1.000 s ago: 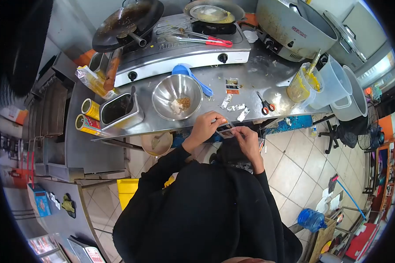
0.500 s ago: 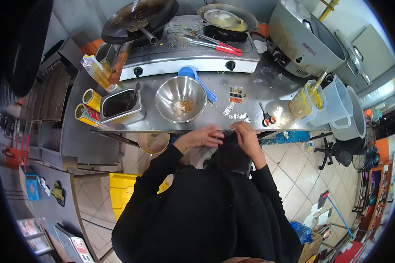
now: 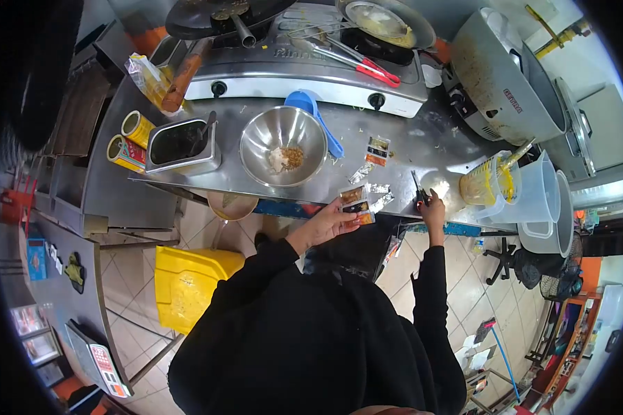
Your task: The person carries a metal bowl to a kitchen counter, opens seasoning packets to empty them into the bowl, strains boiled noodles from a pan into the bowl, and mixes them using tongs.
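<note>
My left hand (image 3: 329, 223) pinches a small printed sachet (image 3: 356, 209) at the table's front edge. My right hand (image 3: 432, 211) has its fingers at the handles of the scissors (image 3: 418, 194), whose blades point toward the stove. Between the hands lie torn silver sachet strips (image 3: 379, 195) on the steel table. Another sachet (image 3: 377, 149) lies farther back. To the left of them stands a metal bowl (image 3: 256, 149) with a brown granular heap and a pale powder heap at its bottom.
A blue-handled utensil (image 3: 331, 138) rests beside the bowl. A metal container (image 3: 212, 160) and yellow cans (image 3: 137, 129) stand left. Behind is a gas stove (image 3: 291, 86) with a wok, a pan and red-handled tongs (image 3: 377, 71). Plastic jugs (image 3: 533, 200) and a large cooker (image 3: 495, 83) stand right.
My left hand now has a sachet in its fingers. My right hand has moved right, from near the left hand to the scissors. The camera view has shifted slightly.
</note>
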The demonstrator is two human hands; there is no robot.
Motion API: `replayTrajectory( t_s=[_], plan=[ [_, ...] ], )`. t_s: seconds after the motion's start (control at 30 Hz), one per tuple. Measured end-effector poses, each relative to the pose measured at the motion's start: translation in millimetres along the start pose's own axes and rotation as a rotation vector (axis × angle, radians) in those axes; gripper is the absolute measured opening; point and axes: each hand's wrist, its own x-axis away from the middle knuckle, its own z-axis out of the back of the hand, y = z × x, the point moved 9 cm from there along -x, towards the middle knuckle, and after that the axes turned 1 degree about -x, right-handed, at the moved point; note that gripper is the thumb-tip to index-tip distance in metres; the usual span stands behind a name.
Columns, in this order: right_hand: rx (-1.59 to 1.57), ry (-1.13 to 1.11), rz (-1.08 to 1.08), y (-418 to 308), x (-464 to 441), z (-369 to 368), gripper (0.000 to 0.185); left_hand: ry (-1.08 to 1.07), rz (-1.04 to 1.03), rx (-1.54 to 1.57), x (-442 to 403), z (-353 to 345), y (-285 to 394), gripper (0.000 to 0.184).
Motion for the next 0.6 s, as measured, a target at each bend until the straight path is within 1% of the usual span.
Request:
replayTrajectory(
  t_s=[0.07, 0.1, 0.2, 0.23, 0.27, 0.33, 0.4, 0.43, 0.53, 0.57, 0.6],
  plan=[
    [-0.029, -0.059, -0.054, 5.2, -4.2, 0.3, 0.059, 0.003, 0.0, 0.026, 0.0, -7.2, 4.1, 0.041],
    [-0.228, -0.216, -0.208, 14.5, -1.4, -10.2, 0.055, -0.002, 0.009, 0.06, -1.0, -12.4, 7.9, 0.039],
    [-1.203, -0.351, -0.407, 2.0, 25.2, -21.0, 0.053, -0.036, 0.01, 0.077, -8.4, -20.5, 18.9, 0.033],
    [-1.536, -0.434, -0.42, -14.5, 35.8, -20.8, 0.055, -0.049, 0.011, 0.07, -10.2, -22.5, 20.9, 0.031],
    [-1.705, -0.459, -0.432, -35.1, 48.0, -15.0, 0.056, -0.057, 0.004, 0.08, -11.6, -25.6, 23.8, 0.03],
    [-1.888, -0.535, -0.416, -59.6, 71.5, -16.8, 0.054, -0.078, -0.004, 0.098, -14.5, -34.4, 28.2, 0.026],
    [-1.706, -0.673, -0.181, -100.8, 101.8, 1.1, 0.049, -0.116, -0.03, 0.11, -19.8, -41.5, 31.2, 0.025],
    [-1.519, -0.607, -0.154, -110.8, 112.6, 9.7, 0.043, -0.136, -0.042, 0.116, -22.0, -45.2, 32.9, 0.024],
    [-1.03, -0.443, 0.1, -123.6, 124.4, 25.4, 0.048, -0.097, -0.086, 0.111, -21.7, -53.9, 44.6, 0.023],
    [-0.916, -0.414, 0.165, -134.7, 130.8, 35.6, 0.054, -0.099, -0.097, 0.099, -21.8, -55.8, 48.3, 0.023],
    [-0.891, -0.423, 0.155, -137.3, 136.1, 37.1, 0.056, -0.098, -0.103, 0.097, -21.4, -57.8, 50.4, 0.023]
  ],
)
